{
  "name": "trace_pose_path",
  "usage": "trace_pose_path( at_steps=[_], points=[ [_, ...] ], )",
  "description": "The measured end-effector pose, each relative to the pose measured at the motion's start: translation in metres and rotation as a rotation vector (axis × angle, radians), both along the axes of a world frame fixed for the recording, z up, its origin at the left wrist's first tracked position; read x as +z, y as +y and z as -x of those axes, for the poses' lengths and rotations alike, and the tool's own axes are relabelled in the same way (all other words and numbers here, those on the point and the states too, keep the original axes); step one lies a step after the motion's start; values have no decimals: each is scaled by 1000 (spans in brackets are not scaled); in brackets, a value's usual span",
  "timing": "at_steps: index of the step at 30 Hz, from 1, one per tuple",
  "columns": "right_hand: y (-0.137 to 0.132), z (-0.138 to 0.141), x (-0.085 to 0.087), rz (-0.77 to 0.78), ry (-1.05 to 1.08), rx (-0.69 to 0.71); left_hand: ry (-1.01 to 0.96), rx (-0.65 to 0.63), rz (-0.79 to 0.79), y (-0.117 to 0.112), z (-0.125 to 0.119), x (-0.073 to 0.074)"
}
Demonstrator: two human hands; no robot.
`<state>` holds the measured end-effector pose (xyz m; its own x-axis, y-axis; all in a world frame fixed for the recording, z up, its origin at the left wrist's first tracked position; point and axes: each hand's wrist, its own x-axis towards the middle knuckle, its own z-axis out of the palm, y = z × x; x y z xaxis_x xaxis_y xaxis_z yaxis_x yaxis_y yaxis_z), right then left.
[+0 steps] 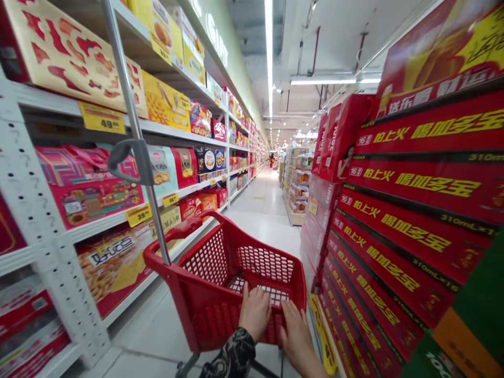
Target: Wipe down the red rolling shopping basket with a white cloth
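Observation:
A red plastic shopping cart (pixel 246 320) with perforated basket walls stands right in front of me. My left hand (pixel 255 313), below a black patterned sleeve, is hooked over the basket's near rim. Close beside it, my right hand (pixel 295 333) lies over the same rim, with its fingers reaching inward. The undersides of both hands are hidden. Thin dark strands (pixel 238 275) show inside the basket; I cannot make out what they are. A metal pole (pixel 132 105) with a grey plastic loop (pixel 129 160) rises from the cart's left corner.
White shelves (pixel 33 210) with boxed snacks and yellow price tags line the left side. Stacked red drink cartons (pixel 409 210) stand tight against the right. Packaged goods on a low stand (pixel 301 184) lie farther ahead. The tiled aisle (pixel 260 197) runs forward between them.

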<state>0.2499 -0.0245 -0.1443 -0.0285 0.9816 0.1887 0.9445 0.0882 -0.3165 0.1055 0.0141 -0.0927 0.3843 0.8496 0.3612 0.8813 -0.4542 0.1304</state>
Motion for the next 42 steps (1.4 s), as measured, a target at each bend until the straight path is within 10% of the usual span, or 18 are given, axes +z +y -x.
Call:
trace_pose_path(
  at_steps=[7, 14, 26, 36, 42],
  points=[
    [5, 12, 10, 94, -63, -50, 48, 130, -140, 23, 77, -3],
    [18, 33, 9, 41, -33, -7, 86, -14, -108, 18, 68, -13],
    [23, -7, -5, 2, 23, 31, 158, 165, -254, 39, 210, 55],
    [20, -19, -31, -112, -88, -57, 113, 55, -310, 22, 143, 8],
    [5, -11, -14, -139, -108, -45, 128, 146, -304, 22, 169, 33]
  ],
)
